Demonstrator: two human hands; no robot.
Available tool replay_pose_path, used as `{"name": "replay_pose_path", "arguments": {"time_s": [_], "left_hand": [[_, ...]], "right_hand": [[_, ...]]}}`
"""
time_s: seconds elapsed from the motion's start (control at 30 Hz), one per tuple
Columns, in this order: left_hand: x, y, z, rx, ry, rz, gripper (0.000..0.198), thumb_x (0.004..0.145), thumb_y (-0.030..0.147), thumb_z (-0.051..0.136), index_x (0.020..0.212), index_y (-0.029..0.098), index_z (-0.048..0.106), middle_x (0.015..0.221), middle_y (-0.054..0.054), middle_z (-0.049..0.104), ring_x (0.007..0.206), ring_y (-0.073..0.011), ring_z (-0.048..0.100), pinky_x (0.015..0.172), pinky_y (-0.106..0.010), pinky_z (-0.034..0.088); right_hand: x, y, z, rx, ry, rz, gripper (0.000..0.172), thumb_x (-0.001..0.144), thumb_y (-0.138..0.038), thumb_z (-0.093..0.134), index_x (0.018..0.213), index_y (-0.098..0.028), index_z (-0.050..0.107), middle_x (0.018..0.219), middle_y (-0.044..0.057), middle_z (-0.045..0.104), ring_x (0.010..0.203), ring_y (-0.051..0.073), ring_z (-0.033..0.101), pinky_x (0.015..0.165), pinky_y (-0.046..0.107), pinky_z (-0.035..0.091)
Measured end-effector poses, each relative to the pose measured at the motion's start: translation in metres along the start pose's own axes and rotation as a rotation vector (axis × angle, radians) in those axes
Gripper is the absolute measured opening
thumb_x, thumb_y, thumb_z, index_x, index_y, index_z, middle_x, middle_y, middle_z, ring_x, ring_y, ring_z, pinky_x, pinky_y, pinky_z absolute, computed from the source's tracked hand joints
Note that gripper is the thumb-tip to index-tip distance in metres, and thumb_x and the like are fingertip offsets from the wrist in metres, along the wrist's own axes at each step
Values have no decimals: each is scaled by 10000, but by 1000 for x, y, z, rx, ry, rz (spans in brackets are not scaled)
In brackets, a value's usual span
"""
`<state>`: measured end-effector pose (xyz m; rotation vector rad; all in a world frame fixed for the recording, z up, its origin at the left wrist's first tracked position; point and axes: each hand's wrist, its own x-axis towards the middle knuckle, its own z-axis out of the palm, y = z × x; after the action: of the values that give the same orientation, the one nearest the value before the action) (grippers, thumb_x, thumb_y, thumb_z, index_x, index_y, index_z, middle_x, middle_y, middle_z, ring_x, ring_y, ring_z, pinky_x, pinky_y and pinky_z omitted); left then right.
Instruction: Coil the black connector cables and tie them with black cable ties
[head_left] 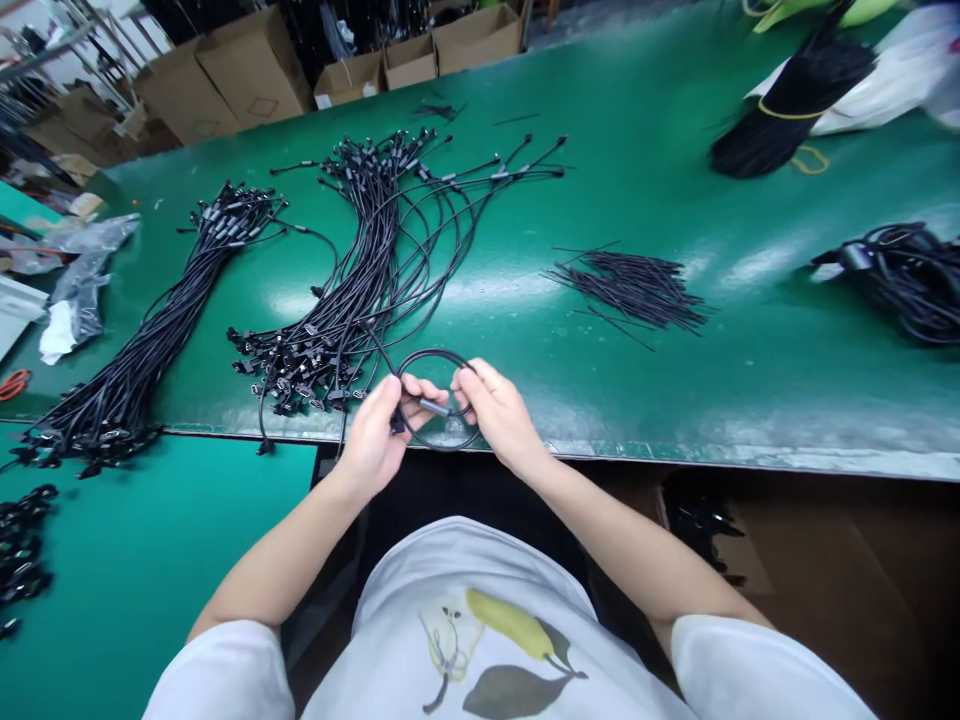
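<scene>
A black cable (439,352) is looped into a ring between my two hands, above the table's front edge. My left hand (381,425) pinches the ring's left side, thumb on top. Its right side is gripped by my right hand (497,410) between thumb and fingers. A grey sleeve (435,407) on the cable shows inside the ring. Just beyond my left hand lies a loose bundle of black cables (367,250) with connectors at both ends. To the right is a pile of short black ties (637,288), apart from my hands.
Another cable bundle (180,300) lies at the left. A banded bunch of black ties (795,95) and a coiled cable heap (900,275) are at the right. Cardboard boxes (251,70) stand behind the green table (510,300). An open carton (817,570) sits below its edge.
</scene>
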<state>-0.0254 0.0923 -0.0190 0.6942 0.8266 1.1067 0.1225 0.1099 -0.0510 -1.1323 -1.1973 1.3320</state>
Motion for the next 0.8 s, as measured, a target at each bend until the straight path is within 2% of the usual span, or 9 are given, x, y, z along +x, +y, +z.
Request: {"name": "replay_pose_path", "arguments": {"time_s": [0.1,0.13,0.27,0.33,0.43,0.53,0.67,0.73,0.8], "left_hand": [[5,-9,3,-74,91,-109,347,911,473,541,841,144,628,878,-60,680,900,-181,676,893,-350,524],[6,-9,3,-96,107,-110,362,915,476,533,808,142,625,839,-52,671,860,-171,677,889,-343,527],[10,2,-3,-227,98,-105,377,927,423,535,671,148,570,685,-1,586,713,-124,645,835,-292,546],[9,5,-3,-274,85,-133,351,943,379,521,695,141,595,718,-8,604,754,-127,657,838,-284,546],[4,-4,3,-243,98,-125,321,949,357,518,765,129,647,812,-37,664,853,-146,672,898,-304,526],[-3,-22,10,-172,87,-112,301,932,392,547,848,136,681,888,-54,693,937,-161,663,946,-311,493],[-7,-28,15,-74,27,-43,373,906,503,538,826,160,660,802,-31,646,872,-157,634,921,-316,483],[-7,-20,13,-37,17,-13,430,898,541,523,695,167,583,672,0,559,740,-136,590,887,-326,486],[-7,-8,8,-32,24,-13,477,899,554,512,607,180,466,558,45,416,585,-103,492,834,-326,491]], "right_hand": [[-2,6,11,301,226,-8,341,891,-520,544,771,-203,509,643,-56,410,575,78,393,561,203,358],[-4,5,12,390,203,12,336,864,-514,590,768,-200,520,669,-50,433,605,78,414,595,203,383],[-13,-2,6,741,-121,252,357,778,-481,706,731,-190,506,788,-16,506,791,116,539,800,273,478],[-16,-7,5,830,-97,267,420,766,-496,722,680,-191,445,752,-25,470,769,111,531,800,274,485],[-14,-14,11,838,112,178,546,760,-567,709,621,-198,332,624,-64,325,576,70,383,631,218,449],[-8,-17,19,825,238,150,606,809,-638,612,604,-208,236,557,-87,183,484,68,208,508,217,375],[-5,-10,30,668,408,10,585,875,-673,471,620,-215,212,556,-82,148,470,78,150,452,224,282],[-8,-7,30,589,395,-30,565,869,-676,478,638,-219,240,574,-76,187,471,78,186,451,226,273],[-10,-8,24,544,198,36,555,844,-689,507,656,-221,275,596,-69,247,487,80,262,483,237,333]]}}
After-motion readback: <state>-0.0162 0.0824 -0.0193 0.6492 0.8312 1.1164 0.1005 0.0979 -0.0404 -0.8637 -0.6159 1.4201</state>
